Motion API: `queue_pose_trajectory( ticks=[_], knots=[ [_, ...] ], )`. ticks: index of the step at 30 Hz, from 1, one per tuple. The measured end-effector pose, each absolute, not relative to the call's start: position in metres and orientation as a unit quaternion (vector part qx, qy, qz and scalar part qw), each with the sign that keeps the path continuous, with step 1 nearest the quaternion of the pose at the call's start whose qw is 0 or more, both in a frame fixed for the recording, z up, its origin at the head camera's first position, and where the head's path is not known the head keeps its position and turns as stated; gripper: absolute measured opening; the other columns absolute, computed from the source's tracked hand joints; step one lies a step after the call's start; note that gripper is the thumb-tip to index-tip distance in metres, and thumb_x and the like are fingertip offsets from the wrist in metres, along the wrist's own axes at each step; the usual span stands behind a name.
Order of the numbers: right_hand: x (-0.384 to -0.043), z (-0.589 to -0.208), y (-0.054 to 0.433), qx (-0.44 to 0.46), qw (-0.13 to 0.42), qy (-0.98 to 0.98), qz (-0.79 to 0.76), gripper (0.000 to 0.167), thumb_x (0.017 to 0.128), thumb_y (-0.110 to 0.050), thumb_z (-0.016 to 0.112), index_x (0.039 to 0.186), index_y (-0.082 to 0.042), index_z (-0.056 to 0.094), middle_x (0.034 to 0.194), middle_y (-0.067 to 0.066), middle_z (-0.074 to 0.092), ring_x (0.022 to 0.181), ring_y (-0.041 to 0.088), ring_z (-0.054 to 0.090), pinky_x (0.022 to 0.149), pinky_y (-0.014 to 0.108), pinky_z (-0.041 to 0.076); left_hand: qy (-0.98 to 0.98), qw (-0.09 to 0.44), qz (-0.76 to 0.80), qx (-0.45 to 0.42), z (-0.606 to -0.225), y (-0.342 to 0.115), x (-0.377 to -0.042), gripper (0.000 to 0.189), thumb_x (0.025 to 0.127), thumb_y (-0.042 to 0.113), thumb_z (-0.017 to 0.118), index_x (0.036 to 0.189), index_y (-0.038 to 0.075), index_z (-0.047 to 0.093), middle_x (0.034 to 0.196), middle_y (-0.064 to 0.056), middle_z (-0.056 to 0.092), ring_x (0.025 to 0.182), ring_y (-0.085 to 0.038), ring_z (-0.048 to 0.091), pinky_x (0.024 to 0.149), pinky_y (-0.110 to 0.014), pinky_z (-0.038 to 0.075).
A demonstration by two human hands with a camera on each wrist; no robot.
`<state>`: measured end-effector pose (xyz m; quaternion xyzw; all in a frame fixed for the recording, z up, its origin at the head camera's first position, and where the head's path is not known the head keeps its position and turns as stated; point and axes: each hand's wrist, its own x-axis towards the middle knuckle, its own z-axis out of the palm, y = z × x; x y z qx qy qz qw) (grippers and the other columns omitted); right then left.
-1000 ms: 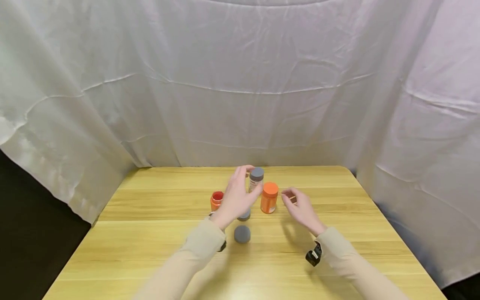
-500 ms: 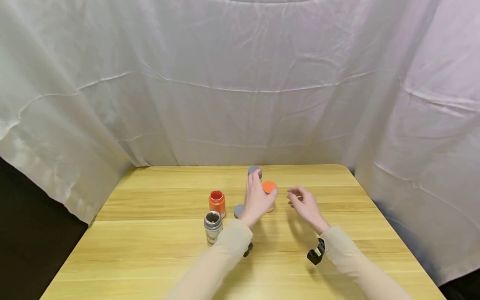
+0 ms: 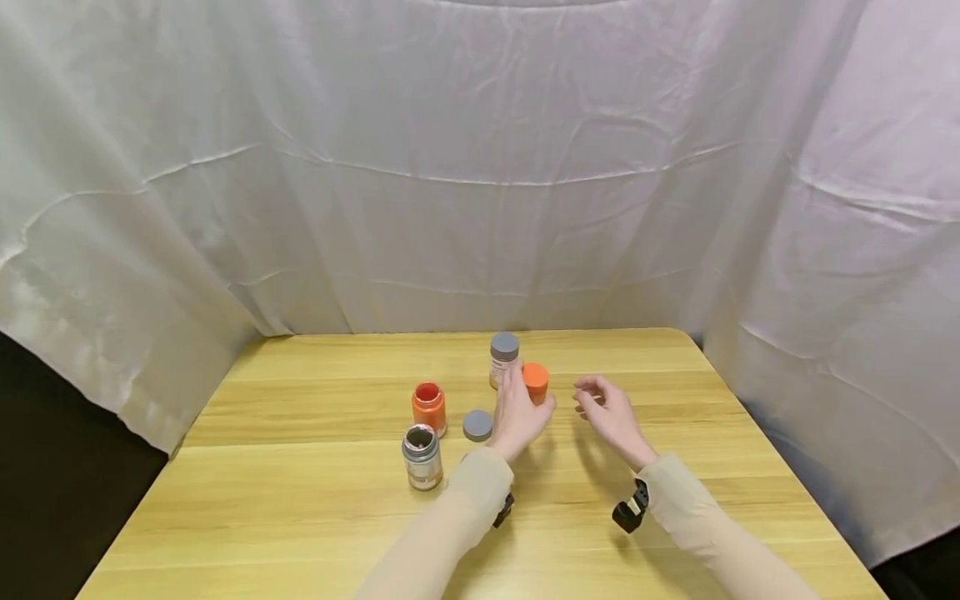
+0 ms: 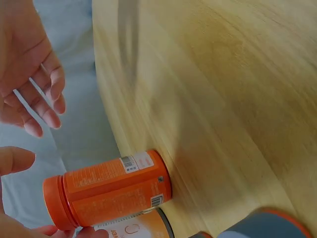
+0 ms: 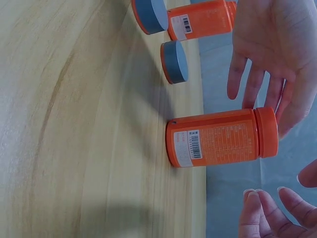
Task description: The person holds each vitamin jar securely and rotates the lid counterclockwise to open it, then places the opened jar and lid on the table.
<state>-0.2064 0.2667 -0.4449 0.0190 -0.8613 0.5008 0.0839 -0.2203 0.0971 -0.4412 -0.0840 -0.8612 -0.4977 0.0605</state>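
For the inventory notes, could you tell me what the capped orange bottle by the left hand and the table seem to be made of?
The orange bottle looks like smooth opaque plastic: uniform colour, soft sheen, a ribbed cap and a printed barcode label. The table looks like light wood or wood-look laminate, with streaky grain under a satin finish; which one I cannot tell.

Bottles and a loose cap around the left hand

The left hand (image 3: 519, 414) rests against the capped bottle (image 3: 536, 382), which stands at its fingertips. Just behind stands a taller capped bottle (image 3: 503, 358). A loose cap (image 3: 477, 425) lies just left of the hand; two open bottles (image 3: 428, 407) (image 3: 422, 456) stand farther left. The right hand (image 3: 609, 414) hovers right of it, apart, over the table (image 3: 300, 500).
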Motion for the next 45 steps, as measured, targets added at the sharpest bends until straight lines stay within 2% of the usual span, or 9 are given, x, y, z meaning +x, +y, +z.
queue_pose_trajectory(
  ticks=[4, 11, 18, 27, 32, 38, 45],
  knots=[
    [-0.206, -0.446, 0.268, 0.019, 0.078, -0.860, 0.504, 0.028, 0.102, -0.012, 0.051, 0.124, 0.005, 0.058, 0.116, 0.029, 0.064, 0.099, 0.040, 0.069, 0.085, 0.042, 0.060, -0.864, 0.063, -0.492, -0.087, -0.442, 0.099, -0.221, 0.078, 0.086, 0.021, 0.073, 0.152, 0.002, 0.035, 0.151, -0.017, 0.044, 0.136, -0.035, 0.049, 0.108, -0.051, 0.045],
    [-0.207, -0.446, 0.269, 0.011, 0.077, -0.856, 0.512, 0.028, 0.103, -0.013, 0.052, 0.124, 0.004, 0.058, 0.117, 0.030, 0.064, 0.099, 0.038, 0.069, 0.084, 0.035, 0.060, -0.862, 0.045, -0.499, -0.080, -0.448, 0.100, -0.227, 0.081, 0.083, 0.017, 0.076, 0.151, 0.002, 0.035, 0.148, -0.018, 0.047, 0.131, -0.035, 0.054, 0.107, -0.052, 0.047],
    [-0.207, -0.447, 0.268, 0.013, 0.077, -0.855, 0.513, 0.027, 0.102, -0.011, 0.052, 0.123, 0.003, 0.059, 0.115, 0.027, 0.065, 0.098, 0.037, 0.069, 0.086, 0.042, 0.060, -0.856, 0.007, -0.516, -0.040, -0.456, 0.105, -0.233, 0.084, 0.083, 0.016, 0.078, 0.152, 0.003, 0.033, 0.144, -0.019, 0.055, 0.130, -0.036, 0.057, 0.109, -0.051, 0.044],
    [-0.207, -0.447, 0.269, 0.015, 0.074, -0.854, 0.514, 0.028, 0.103, -0.012, 0.051, 0.124, 0.004, 0.059, 0.116, 0.027, 0.065, 0.100, 0.039, 0.068, 0.087, 0.042, 0.060, -0.864, 0.002, -0.502, -0.032, -0.458, 0.108, -0.234, 0.075, 0.078, 0.016, 0.085, 0.142, 0.004, 0.046, 0.132, -0.016, 0.063, 0.122, -0.033, 0.062, 0.105, -0.048, 0.048],
    [-0.208, -0.447, 0.270, 0.015, 0.065, -0.855, 0.514, 0.030, 0.103, -0.012, 0.050, 0.127, 0.005, 0.057, 0.121, 0.028, 0.064, 0.102, 0.038, 0.068, 0.088, 0.042, 0.059, -0.873, -0.011, -0.486, -0.043, -0.461, 0.109, -0.236, 0.065, 0.075, 0.019, 0.088, 0.130, 0.004, 0.057, 0.120, -0.013, 0.067, 0.114, -0.030, 0.064, 0.101, -0.045, 0.051],
    [-0.207, -0.445, 0.268, 0.014, 0.073, -0.855, 0.514, 0.030, 0.103, -0.013, 0.052, 0.127, 0.004, 0.058, 0.122, 0.028, 0.064, 0.102, 0.035, 0.068, 0.088, 0.041, 0.059, -0.874, -0.008, -0.483, -0.056, -0.465, 0.111, -0.236, 0.054, 0.079, 0.023, 0.085, 0.123, 0.007, 0.059, 0.116, -0.009, 0.070, 0.110, -0.027, 0.066, 0.098, -0.043, 0.052],
    [-0.206, -0.440, 0.268, 0.024, 0.086, -0.858, 0.507, 0.031, 0.103, -0.013, 0.053, 0.128, 0.005, 0.057, 0.124, 0.027, 0.063, 0.104, 0.037, 0.067, 0.086, 0.038, 0.060, -0.883, 0.026, -0.455, -0.110, -0.461, 0.110, -0.231, 0.051, 0.083, 0.028, 0.081, 0.123, 0.007, 0.059, 0.112, -0.007, 0.070, 0.105, -0.024, 0.067, 0.093, -0.042, 0.053]
  ],
)
